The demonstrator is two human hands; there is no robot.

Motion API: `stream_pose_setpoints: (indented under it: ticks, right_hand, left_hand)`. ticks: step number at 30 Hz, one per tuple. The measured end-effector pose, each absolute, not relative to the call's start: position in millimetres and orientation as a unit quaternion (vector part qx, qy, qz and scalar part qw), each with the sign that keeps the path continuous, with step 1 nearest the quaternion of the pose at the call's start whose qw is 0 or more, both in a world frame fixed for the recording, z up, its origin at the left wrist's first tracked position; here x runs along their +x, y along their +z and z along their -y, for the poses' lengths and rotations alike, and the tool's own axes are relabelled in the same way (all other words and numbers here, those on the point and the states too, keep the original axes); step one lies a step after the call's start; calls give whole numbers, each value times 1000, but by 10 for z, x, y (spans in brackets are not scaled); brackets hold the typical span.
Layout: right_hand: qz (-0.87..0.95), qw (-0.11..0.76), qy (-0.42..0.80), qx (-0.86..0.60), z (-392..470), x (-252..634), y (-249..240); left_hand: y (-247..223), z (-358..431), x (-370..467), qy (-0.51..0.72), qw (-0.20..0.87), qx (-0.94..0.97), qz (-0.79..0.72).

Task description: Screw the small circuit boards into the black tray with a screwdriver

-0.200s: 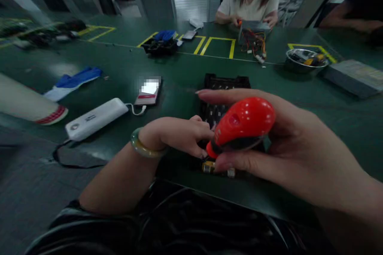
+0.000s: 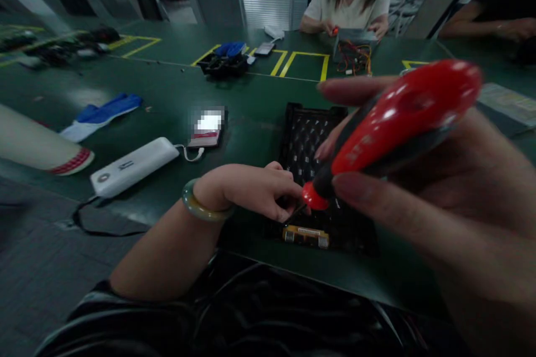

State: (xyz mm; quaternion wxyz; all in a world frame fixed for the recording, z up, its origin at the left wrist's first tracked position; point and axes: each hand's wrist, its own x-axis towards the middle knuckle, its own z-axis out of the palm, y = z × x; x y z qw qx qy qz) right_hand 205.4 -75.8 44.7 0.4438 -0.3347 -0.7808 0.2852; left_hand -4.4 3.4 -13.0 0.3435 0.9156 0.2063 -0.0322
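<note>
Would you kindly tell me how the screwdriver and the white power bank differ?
The screwdriver has a red and black handle, while the power bank is white. The screwdriver's handle bulges, whereas the power bank is a straight bar with rounded ends. The screwdriver is held tilted in the right hand; the power bank lies on the table. Both are longer than they are wide.

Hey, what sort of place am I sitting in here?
Probably an electronics workshop or training room: there's a screwdriver, a small circuit board and, across the green table, a metal box with loose wires.
</note>
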Motion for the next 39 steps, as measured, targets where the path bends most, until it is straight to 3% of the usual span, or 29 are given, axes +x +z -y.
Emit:
stream_pose_setpoints:
  ticks: [3,5,9,11,20,25,32,39]
  right_hand:
    - [719,525,243,-385,738,2134,513]
    - [711,531,175,-426,661,2240,530]
    - [737,415,-22,-533,424,2458,465]
    - [734,388,-58,-554,319,2509,397]
    - [756,370,-66,-536,118,2540,161]
    - [744,407,-29,-530,183,2527,240]
    - [767,470,91,-428,526,2360,475]
    - [771,462,122,-421,693,2291,563]
  left_hand:
    - [-181,-62,-46,-92,358,915,-159]
    - [-189,-71,-37,-98,350,917,-163]
    - [-171,-74,-24,-99,350,917,-165]
    - [-162,-79,-26,-99,358,913,-170]
    - [-166,-107,-18,-60,404,889,-205]
    - [-234,-140,7,19,467,847,-253]
    - [-214,-97,82,98,356,878,-305]
    - [-198,-29,119,75,363,888,-272]
